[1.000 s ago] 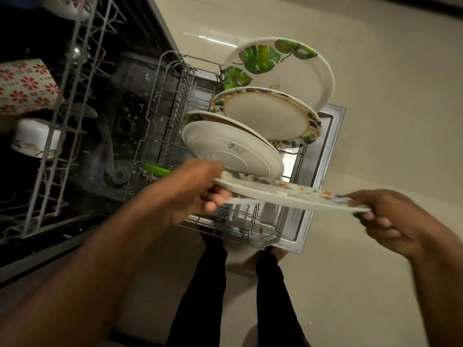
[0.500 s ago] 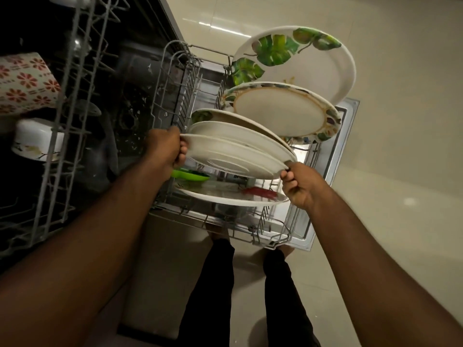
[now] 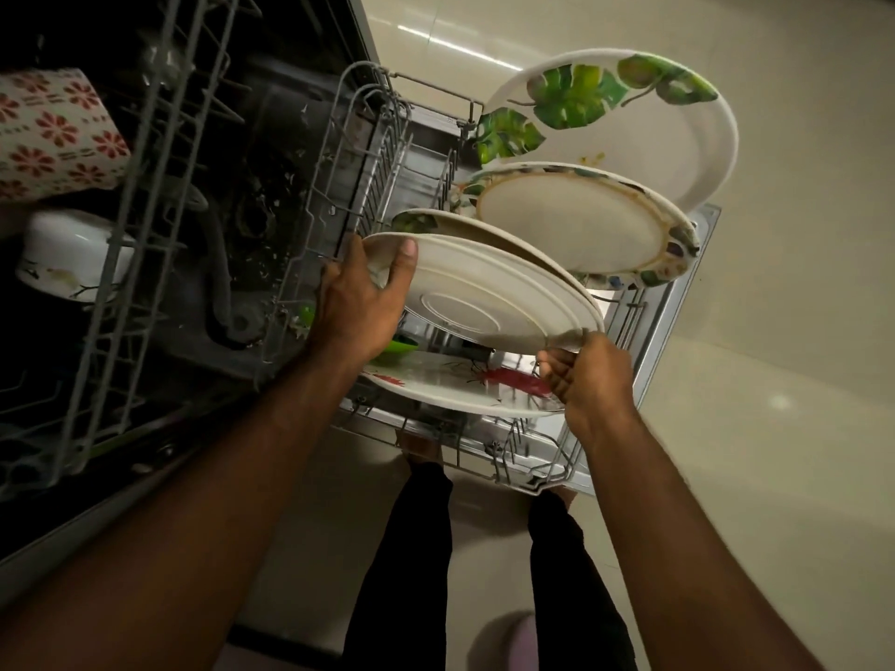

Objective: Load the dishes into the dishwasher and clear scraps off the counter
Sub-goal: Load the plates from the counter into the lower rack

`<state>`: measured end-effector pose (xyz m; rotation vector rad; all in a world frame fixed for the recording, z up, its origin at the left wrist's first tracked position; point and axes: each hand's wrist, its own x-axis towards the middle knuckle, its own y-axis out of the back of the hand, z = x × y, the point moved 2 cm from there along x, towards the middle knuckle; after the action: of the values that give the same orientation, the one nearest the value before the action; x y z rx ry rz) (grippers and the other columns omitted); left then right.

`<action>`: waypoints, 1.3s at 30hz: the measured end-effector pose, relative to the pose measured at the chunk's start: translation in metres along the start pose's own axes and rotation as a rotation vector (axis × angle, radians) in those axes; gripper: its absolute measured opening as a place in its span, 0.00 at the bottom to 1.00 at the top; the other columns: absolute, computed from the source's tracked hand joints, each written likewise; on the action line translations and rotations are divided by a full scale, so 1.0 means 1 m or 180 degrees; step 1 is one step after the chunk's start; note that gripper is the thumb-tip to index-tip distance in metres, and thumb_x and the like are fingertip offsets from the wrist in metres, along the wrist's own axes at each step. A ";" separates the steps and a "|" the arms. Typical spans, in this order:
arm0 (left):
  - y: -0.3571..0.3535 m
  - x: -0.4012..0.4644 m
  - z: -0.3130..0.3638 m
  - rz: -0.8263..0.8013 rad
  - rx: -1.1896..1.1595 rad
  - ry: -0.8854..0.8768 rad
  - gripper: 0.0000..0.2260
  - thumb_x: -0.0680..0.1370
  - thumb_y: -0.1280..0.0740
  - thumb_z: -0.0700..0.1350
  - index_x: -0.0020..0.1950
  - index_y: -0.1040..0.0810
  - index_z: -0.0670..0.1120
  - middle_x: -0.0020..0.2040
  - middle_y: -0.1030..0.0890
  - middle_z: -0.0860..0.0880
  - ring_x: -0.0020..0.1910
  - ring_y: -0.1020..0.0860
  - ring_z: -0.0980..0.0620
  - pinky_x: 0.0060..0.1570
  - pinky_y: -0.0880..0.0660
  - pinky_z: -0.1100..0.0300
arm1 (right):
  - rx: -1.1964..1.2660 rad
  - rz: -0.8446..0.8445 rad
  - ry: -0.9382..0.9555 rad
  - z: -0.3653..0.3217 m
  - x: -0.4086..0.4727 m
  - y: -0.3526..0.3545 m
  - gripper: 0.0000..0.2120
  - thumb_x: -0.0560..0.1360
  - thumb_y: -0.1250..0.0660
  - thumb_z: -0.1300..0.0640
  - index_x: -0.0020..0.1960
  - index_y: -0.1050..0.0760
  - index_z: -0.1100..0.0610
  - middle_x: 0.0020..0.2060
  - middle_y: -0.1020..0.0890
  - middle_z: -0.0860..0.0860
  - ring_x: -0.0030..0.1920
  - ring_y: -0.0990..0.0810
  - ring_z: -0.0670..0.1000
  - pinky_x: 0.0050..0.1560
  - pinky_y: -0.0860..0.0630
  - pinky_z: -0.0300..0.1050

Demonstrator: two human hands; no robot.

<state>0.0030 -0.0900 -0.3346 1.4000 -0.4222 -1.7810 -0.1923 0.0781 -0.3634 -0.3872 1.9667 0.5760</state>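
A white plate (image 3: 484, 297) shows its ribbed underside and stands tilted in the dishwasher's lower rack (image 3: 339, 196). My left hand (image 3: 358, 307) grips its left rim, thumb over the top edge. My right hand (image 3: 588, 375) holds its lower right rim. Under it a plate with red flowers (image 3: 445, 385) lies almost flat across the rack. Behind the white plate stand another pale plate (image 3: 450, 225), a brown-rimmed plate (image 3: 571, 220) and a big plate with green leaves (image 3: 629, 128).
The upper rack (image 3: 140, 196) juts out at the left with a red-flowered cup (image 3: 53, 133) and a white bowl (image 3: 68, 254). A green item (image 3: 402, 344) lies low in the lower rack. The open steel door (image 3: 678, 302) is at the right. My legs (image 3: 421, 549) stand on pale tiles.
A second ago both hands held the red-flowered plate above the rack. It now lies in the rack, and both hands have gone to the white plate and tipped it more upright.
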 end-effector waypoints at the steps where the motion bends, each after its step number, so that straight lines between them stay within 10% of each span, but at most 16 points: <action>1: 0.000 0.003 0.001 -0.0048 -0.0041 0.0051 0.40 0.78 0.50 0.75 0.84 0.46 0.54 0.79 0.37 0.40 0.76 0.34 0.37 0.70 0.33 0.40 | 0.0001 -0.0046 0.0012 0.001 -0.001 0.001 0.11 0.81 0.41 0.65 0.53 0.19 0.62 0.32 0.15 0.56 0.31 0.17 0.52 0.33 0.18 0.45; 11: -0.002 -0.034 0.005 0.0736 -0.0586 -0.0445 0.33 0.83 0.43 0.65 0.83 0.41 0.49 0.79 0.33 0.42 0.74 0.29 0.43 0.71 0.29 0.43 | -0.0024 0.0388 0.0449 0.008 0.027 0.066 0.10 0.82 0.41 0.64 0.52 0.20 0.59 0.34 0.23 0.51 0.32 0.25 0.49 0.34 0.27 0.43; 18: -0.034 -0.117 0.031 0.0936 -0.0554 -0.1248 0.26 0.86 0.42 0.56 0.82 0.38 0.49 0.81 0.36 0.49 0.76 0.37 0.59 0.69 0.39 0.71 | -0.1145 -0.0177 0.0263 0.040 0.079 0.118 0.24 0.86 0.40 0.51 0.80 0.34 0.55 0.76 0.29 0.51 0.76 0.32 0.55 0.78 0.37 0.54; 26: -0.072 -0.127 0.013 0.0100 0.1218 -0.2045 0.31 0.84 0.48 0.63 0.85 0.48 0.54 0.85 0.54 0.50 0.83 0.61 0.52 0.81 0.56 0.45 | -0.0692 -0.0091 -0.0114 0.066 0.091 0.093 0.14 0.85 0.43 0.50 0.47 0.23 0.54 0.46 0.25 0.55 0.48 0.28 0.54 0.50 0.32 0.51; 31: -0.066 -0.108 -0.010 0.0276 0.1451 -0.2075 0.26 0.84 0.46 0.63 0.77 0.28 0.51 0.84 0.41 0.46 0.84 0.49 0.46 0.77 0.43 0.37 | -0.0492 -0.0304 -0.0211 0.070 0.082 0.070 0.14 0.87 0.41 0.48 0.52 0.22 0.54 0.45 0.22 0.53 0.44 0.25 0.50 0.47 0.29 0.45; 39: -0.018 -0.082 -0.042 0.0839 0.1137 -0.2159 0.15 0.84 0.39 0.53 0.64 0.17 0.52 0.78 0.30 0.44 0.81 0.39 0.45 0.77 0.42 0.41 | -0.0606 -0.0522 -0.0178 0.077 0.059 -0.002 0.25 0.88 0.45 0.44 0.75 0.29 0.61 0.66 0.22 0.57 0.70 0.25 0.57 0.75 0.30 0.54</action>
<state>0.0388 -0.0074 -0.3077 0.8608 -1.2711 -1.9808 -0.1599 0.1180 -0.4458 -0.6378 1.8123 0.6626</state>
